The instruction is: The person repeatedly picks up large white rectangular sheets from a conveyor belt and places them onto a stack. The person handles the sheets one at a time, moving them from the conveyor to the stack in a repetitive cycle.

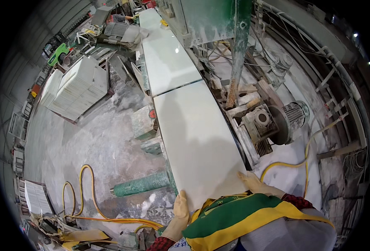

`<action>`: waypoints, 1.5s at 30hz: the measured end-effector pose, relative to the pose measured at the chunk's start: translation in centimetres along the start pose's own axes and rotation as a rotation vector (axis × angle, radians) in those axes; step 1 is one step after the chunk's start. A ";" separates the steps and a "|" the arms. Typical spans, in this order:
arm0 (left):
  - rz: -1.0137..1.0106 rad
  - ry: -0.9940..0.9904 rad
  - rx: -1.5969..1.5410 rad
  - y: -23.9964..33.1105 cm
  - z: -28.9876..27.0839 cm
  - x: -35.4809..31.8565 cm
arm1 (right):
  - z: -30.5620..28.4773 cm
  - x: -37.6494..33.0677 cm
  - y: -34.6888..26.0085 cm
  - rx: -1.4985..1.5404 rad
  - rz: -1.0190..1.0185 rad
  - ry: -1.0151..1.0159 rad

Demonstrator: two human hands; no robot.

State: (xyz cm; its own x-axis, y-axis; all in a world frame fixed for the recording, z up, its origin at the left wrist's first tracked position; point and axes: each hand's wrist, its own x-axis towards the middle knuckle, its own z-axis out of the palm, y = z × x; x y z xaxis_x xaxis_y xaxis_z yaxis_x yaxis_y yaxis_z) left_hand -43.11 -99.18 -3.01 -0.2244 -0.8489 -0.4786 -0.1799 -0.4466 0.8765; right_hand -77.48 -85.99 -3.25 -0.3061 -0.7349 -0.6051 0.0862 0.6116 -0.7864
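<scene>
A long white stone slab [197,142] lies flat on a narrow conveyor line that runs away from me. My left hand [180,210], in a cream glove, grips the slab's left edge at the near end, fingers together. On the opposite edge, my right hand [256,184] in a matching glove holds the near right corner, its fingertips partly over the top face. The undersides of both grips are hidden. Beyond a thin dark gap, a second white slab [172,62] with a glossy top continues the line. My green and yellow apron covers the slab's near end.
A motor with gearbox [262,121] sits close on the right, below a rusty green post [238,54]. A green roller [141,184] juts out left. Yellow hoses [94,201] loop over the dusty floor. Stacked white slabs [78,85] stand farther left.
</scene>
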 end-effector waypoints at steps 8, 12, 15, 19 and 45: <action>0.056 0.014 -0.058 3.3 1.1 0.3 | -0.3 0.4 -3.0 0.054 0.037 0.028; 0.049 0.131 0.096 0.1 0.4 2.6 | -0.2 4.1 1.9 0.111 0.085 0.135; 0.249 0.252 0.181 -3.8 0.4 4.3 | -2.4 7.7 8.6 0.132 -0.004 0.091; 0.182 0.155 -0.287 -4.3 0.2 5.7 | -3.3 5.8 3.9 -0.285 -0.298 -0.029; 0.008 0.461 -0.409 -2.0 -3.8 -2.3 | 1.9 -3.6 -17.5 0.581 -0.456 -0.481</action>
State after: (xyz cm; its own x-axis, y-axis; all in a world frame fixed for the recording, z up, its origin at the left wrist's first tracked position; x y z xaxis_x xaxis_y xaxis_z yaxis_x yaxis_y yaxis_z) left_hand -38.58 -97.44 -3.50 0.2291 -0.8469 -0.4798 0.2221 -0.4344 0.8729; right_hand -76.08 -94.67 12.46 -0.0067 -0.9949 -0.1002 0.5615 0.0792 -0.8237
